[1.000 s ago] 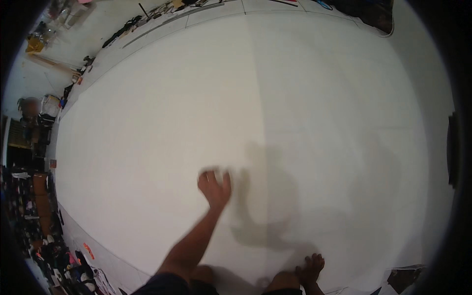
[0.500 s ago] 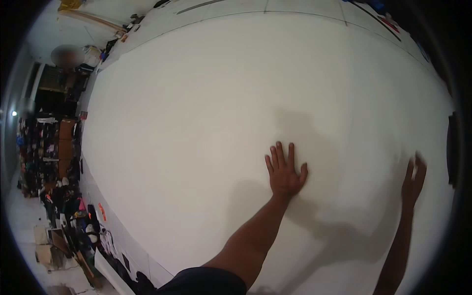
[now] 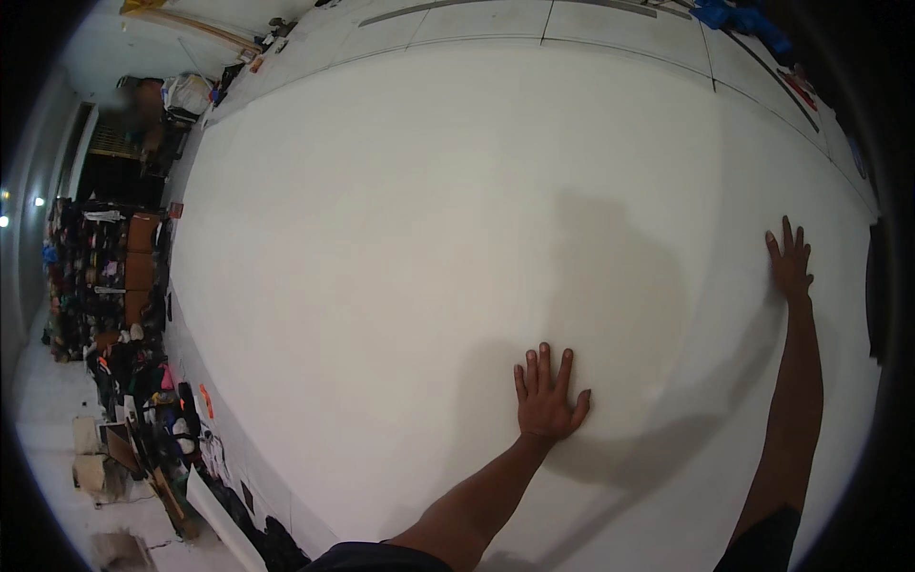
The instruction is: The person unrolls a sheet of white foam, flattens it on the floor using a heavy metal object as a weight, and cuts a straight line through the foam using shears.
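Note:
A large, smooth white sheet (image 3: 362, 219) is spread over a wide table; I cannot tell whether it is cloth or paper. Right of the middle, toward the near side, my left hand (image 3: 549, 402) lies flat on it with the fingers apart. My right hand (image 3: 791, 265) is farther out at the right, its fingers spread on or just over the white surface. Neither hand holds anything. Shadows of my head and arms fall across the sheet between the two hands.
A thin dark strip (image 3: 772, 81) and blue material (image 3: 743, 21) lie at the far right. Another long grey strip (image 3: 434, 10) lies along the far edge. To the left stand shelves packed with dark goods (image 3: 86, 286), brown boxes (image 3: 140, 250), and a blurred person (image 3: 143, 114).
My left hand has come nearer to me across the sheet, still flat. My right hand, blurred and half curled before, has moved farther away and spread its fingers. The view has shifted slightly.

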{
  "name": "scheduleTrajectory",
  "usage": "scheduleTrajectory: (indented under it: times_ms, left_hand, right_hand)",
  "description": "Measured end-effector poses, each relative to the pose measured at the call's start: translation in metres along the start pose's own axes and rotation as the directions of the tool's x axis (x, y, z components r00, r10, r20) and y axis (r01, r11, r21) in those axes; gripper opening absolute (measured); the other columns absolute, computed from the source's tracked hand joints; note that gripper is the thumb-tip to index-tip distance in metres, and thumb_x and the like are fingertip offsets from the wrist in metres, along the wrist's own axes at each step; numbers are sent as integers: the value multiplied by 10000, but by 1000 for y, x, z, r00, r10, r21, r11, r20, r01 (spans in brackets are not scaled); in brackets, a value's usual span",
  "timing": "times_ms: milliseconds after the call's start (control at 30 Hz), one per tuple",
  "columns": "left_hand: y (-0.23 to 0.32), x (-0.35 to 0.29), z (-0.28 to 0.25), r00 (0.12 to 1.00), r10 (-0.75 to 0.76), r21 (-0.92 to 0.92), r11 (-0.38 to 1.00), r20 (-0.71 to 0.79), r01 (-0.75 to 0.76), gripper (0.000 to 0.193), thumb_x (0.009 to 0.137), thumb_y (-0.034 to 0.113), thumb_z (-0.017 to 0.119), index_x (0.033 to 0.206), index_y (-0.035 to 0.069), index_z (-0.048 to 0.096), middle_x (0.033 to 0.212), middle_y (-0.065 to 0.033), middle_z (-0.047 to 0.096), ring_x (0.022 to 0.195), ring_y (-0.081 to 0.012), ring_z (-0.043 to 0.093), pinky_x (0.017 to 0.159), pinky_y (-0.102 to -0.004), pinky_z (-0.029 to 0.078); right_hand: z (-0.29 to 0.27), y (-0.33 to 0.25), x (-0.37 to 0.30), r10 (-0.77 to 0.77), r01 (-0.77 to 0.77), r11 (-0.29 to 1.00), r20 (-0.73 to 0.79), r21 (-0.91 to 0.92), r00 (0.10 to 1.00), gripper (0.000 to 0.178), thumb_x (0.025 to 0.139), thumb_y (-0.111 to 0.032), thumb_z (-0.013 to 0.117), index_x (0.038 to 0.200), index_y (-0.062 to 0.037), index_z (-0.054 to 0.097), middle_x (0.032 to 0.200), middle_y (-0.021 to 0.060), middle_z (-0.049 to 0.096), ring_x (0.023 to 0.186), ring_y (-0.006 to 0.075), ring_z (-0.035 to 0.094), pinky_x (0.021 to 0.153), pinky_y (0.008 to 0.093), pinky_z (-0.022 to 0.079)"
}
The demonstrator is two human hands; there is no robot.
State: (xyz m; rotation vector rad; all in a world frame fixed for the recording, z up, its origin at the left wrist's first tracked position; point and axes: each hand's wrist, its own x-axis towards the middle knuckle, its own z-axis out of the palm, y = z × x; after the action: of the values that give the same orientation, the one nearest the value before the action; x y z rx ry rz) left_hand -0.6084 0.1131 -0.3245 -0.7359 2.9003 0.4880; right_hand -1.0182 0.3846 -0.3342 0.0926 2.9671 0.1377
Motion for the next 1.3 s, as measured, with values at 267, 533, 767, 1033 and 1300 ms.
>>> scheduleTrajectory:
  times_ms: [267, 533, 767, 1033, 1300]
  left_hand:
    - [-12, -9, 5, 1000, 3, -34, 999, -7, -3, 691, 829, 475, 509, 1421, 174, 319, 1474, -217, 195, 1360, -434, 152, 1066, -606, 120]
    - [-14, -7, 5, 999, 11, -70, 997, -44, -14, 685, 826, 454, 528, 1418, 175, 326, 1473, -212, 201, 1357, -433, 162, 1062, -608, 128]
    - [-14, -6, 8, 997, 56, -19, 998, -55, -57, 677, 833, 428, 526, 1409, 126, 337, 1459, -245, 204, 1342, -444, 183, 1048, -615, 158]
    - [-18, -10, 6, 990, 97, -75, 992, -101, -105, 697, 834, 417, 520, 1423, 114, 304, 1463, -258, 189, 1347, -451, 178, 1055, -611, 147]
    - [-24, -14, 27, 969, 132, 31, 991, -210, -128, 684, 868, 438, 459, 1430, 93, 277, 1473, -253, 179, 1362, -436, 157, 1093, -566, 91]
  right_hand:
    - [4, -21, -6, 78, -79, 997, 46, 22, 996, 611, 898, -596, 354, 1428, -306, 261, 1502, 89, 205, 1371, 348, 192, 992, 687, 198]
    - [-32, -114, -38, -311, 306, 950, -223, -59, 924, 592, 928, -520, 395, 1431, -231, 277, 1486, 98, 248, 1369, 328, 221, 1085, 564, 167]
    - [16, -60, -75, -246, 538, 705, -553, 462, 796, 509, 950, -312, 479, 1361, -28, 377, 1405, 148, 384, 1323, 296, 323, 1094, 439, 233]
    - [56, 41, -604, -152, 117, 972, 168, 206, 974, 646, 927, -464, 408, 1384, -17, 311, 1454, 219, 256, 1360, 387, 210, 1094, 552, 104]
    - [142, 47, -672, 18, -16, 995, -14, 101, 1000, 715, 899, -515, 389, 1417, -37, 271, 1501, 186, 166, 1390, 376, 120, 1084, 573, 47]
